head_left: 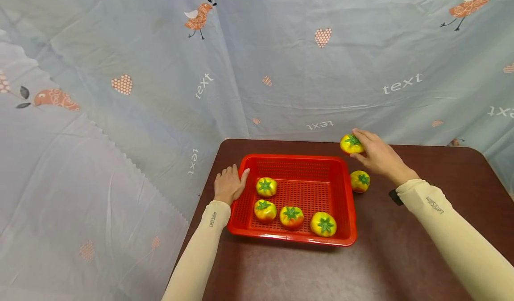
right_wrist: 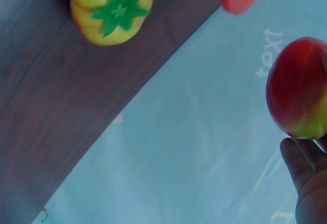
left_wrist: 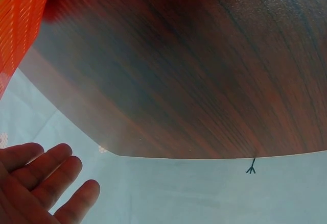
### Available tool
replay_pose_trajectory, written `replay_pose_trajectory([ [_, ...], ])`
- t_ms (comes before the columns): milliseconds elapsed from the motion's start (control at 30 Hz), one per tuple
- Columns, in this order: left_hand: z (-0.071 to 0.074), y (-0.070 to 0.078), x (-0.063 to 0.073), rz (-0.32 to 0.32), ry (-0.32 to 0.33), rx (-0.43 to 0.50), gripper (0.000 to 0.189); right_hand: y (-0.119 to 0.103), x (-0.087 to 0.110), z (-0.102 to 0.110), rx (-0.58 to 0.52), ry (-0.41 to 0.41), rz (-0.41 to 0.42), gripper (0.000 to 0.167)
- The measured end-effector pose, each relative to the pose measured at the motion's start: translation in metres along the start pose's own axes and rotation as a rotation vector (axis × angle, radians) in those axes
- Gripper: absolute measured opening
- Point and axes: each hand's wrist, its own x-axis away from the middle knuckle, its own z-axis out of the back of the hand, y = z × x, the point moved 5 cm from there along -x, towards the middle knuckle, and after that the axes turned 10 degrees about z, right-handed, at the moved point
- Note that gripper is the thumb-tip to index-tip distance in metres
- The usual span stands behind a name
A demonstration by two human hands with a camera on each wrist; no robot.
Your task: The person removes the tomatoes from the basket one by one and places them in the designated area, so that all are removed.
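Note:
In the head view my right hand [head_left: 377, 154] holds a yellow-red toy tomato [head_left: 350, 144] with a green leafy top between fingers and thumb, up beyond the basket's far right corner. The right wrist view shows that tomato's red underside [right_wrist: 296, 89]. A second tomato [head_left: 360, 181] lies on the table just outside the right wall of the red plastic basket [head_left: 291, 157]. Inside the basket sit several more tomatoes, among them one at the left [head_left: 267, 187] and one near the front right [head_left: 323, 224]. My left hand [head_left: 230, 184], fingers extended, rests at the basket's left rim.
The dark brown wooden table [head_left: 297, 270] carries the basket at its left part. Close behind and to the left hangs a grey-blue printed cloth [head_left: 281, 60]. The basket's left side lies near the table's left edge.

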Motion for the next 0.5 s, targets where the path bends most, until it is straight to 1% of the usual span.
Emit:
replay_pose_trajectory([
  [100,-0.001,0.000,0.000,0.002,-0.003,0.000,0.083,0.006,0.005,0.004,-0.001,0.003,-0.016,0.071],
  [267,-0.001,0.000,0.000,0.003,-0.008,0.001,0.083,0.017,0.012,0.007,-0.008,-0.017,-0.066,0.072],
  [500,0.001,0.000,0.000,0.008,-0.013,0.002,0.082,0.028,0.027,0.004,0.012,0.003,-0.057,0.070],
])
